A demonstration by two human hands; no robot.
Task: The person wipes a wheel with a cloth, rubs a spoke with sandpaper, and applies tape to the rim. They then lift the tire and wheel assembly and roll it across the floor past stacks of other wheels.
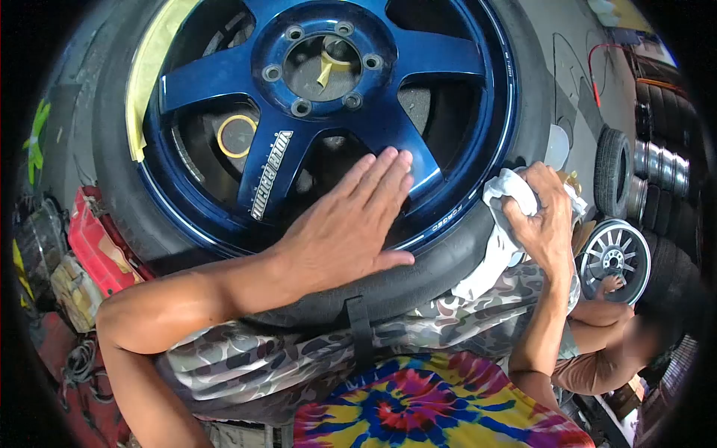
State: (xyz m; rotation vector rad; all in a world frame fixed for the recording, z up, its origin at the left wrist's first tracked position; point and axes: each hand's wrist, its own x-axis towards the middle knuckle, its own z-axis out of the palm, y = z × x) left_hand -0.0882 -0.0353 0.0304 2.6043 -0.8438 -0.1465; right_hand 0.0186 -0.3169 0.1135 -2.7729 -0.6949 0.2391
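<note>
That glossy blue wheel (pixel 327 121) sits with its spokes showing inside its black tyre (pixel 418 272), a crumpled white cloth (pixel 512 191) at near right.

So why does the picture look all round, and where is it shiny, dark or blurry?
Head view: black corners frame a bulging image, probably a wide lens; head view: white glare on the blue wheel near the left hand; head view: stacked tyres at right look dim; head view: a smudgy blurred patch covers part of the other person.
</note>
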